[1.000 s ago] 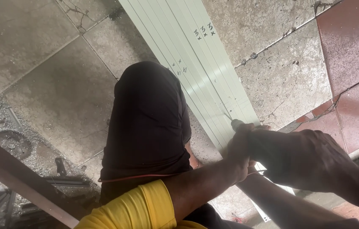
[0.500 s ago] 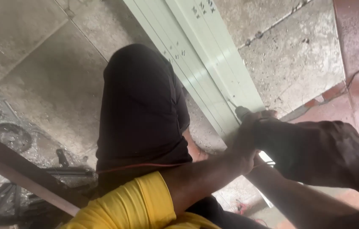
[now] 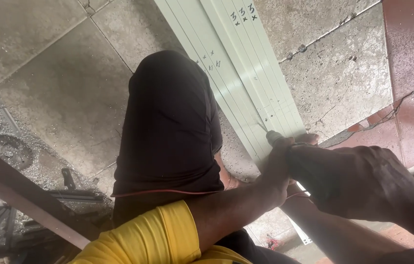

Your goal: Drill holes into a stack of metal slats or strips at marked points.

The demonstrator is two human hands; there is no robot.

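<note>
A stack of long white metal strips (image 3: 236,63) with pen marks lies on the concrete floor, running from the top middle down to my hands. A drill's metal tip (image 3: 271,136) presses onto the strips near several small holes. My left hand (image 3: 277,168), on the arm with the yellow sleeve (image 3: 143,234), wraps the front of the drill. Close to the camera, my right hand (image 3: 363,181) grips the drill's body, most of which it hides. My bent knee in black shorts (image 3: 168,122) sits just left of the strips.
Reddish floor tiles (image 3: 412,58) lie at the right. A brown beam (image 3: 16,195) crosses the lower left, with metal shavings and scrap pieces (image 3: 1,146) beside it. A thin red cord (image 3: 168,193) runs across my thigh.
Both hands keep their grip on the drill at the same spot on the strips. Only the view shifts slightly.
</note>
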